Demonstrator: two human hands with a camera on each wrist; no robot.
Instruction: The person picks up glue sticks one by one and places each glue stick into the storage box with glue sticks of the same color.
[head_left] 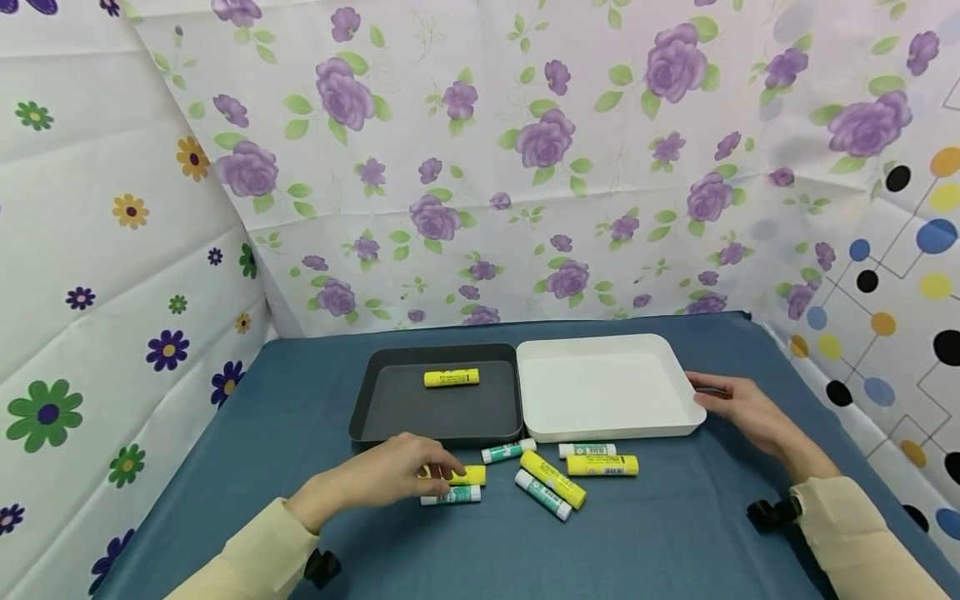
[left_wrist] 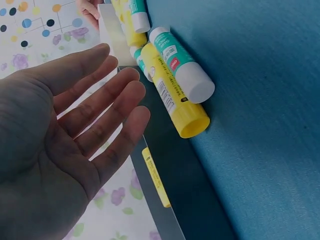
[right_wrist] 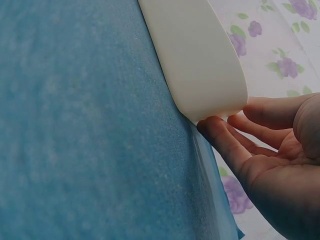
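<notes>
My left hand (head_left: 378, 477) hovers over a yellow glue stick (head_left: 472, 476) and a green-and-white glue stick (head_left: 463, 495), lying side by side in front of the dark tray (head_left: 405, 433). In the left wrist view its fingers are loosely extended, with a gap between them and the sticks. The fingertips of my right hand (head_left: 757, 417) touch the outside of the white tray (head_left: 607, 383) at its right end. In the right wrist view, thumb and index finger rest against that tray's wall, fairly straight. One yellow glue stick (head_left: 452, 377) lies inside the dark tray.
Several more yellow and green-and-white glue sticks lie in front of the trays, among them a slanted yellow one (head_left: 553, 480) beside a slanted green-and-white one (head_left: 543, 496). Both trays stand side by side on a blue cloth (head_left: 637, 533). Behind hangs a flowered curtain (head_left: 480, 167).
</notes>
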